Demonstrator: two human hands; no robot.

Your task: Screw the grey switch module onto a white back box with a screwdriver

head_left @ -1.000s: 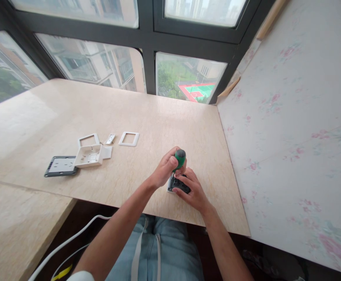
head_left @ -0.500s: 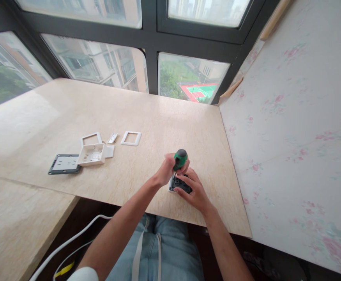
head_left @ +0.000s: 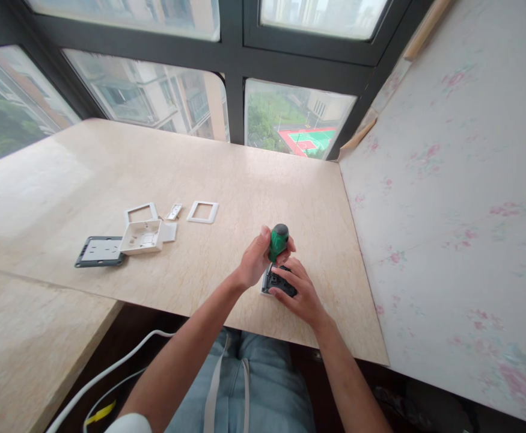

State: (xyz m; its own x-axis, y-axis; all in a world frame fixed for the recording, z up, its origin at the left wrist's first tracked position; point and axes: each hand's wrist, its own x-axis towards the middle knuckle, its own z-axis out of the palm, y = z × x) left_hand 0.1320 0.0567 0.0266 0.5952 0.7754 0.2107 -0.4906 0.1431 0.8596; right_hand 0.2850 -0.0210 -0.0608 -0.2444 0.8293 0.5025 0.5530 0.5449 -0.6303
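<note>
My left hand (head_left: 257, 257) grips a screwdriver (head_left: 279, 242) with a green and dark grey handle, held nearly upright. Its thin shaft points down at the left part of a wall socket (head_left: 277, 281), which lies back side up on the tabletop with its dark back showing and a white edge at the left. Around that socket's right side, my right hand (head_left: 302, 293) holds it with thumb and fingers. The screwdriver's tip is too small to make out clearly.
To the left on the tabletop (head_left: 253, 192) lie a white mounting box (head_left: 130, 238), a grey-framed socket (head_left: 100, 251), two white cover frames (head_left: 202, 211) and a small white insert (head_left: 174, 211). A wallpapered wall (head_left: 447, 210) bounds the right side. White cables (head_left: 109, 367) hang below the table edge.
My left hand's fingers and thumb have shifted on the screwdriver handle, showing more of the green. My right hand and the socket stay in place.
</note>
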